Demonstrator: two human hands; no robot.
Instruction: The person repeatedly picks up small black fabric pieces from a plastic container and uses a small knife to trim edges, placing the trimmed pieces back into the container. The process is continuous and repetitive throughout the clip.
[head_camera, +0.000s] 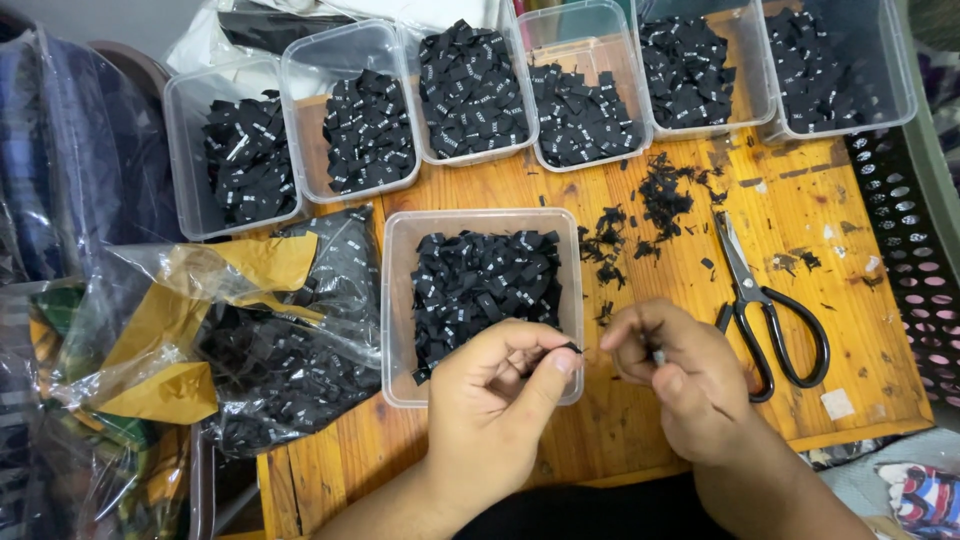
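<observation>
Pinched between thumb and forefinger, a small black fabric label (568, 348) sat in the closed grip of our left hand (497, 400), just over the near right corner of the clear plastic tub (396, 300) full of black woven labels. We held our right hand (680, 375) just right of that tub, its grip curled shut on something small and pale that we could not make out. Right of the tub lay the black-handled steel scissors (765, 315) on the orange wooden table (860, 250), with black fabric scraps (650, 205) strewn beyond the tub's far right corner. Behind the tub stood a row of six clear tubs (300, 90) of labels. Left of the tub slumped a crumpled clear plastic bag (250, 330) of black labels.
</observation>
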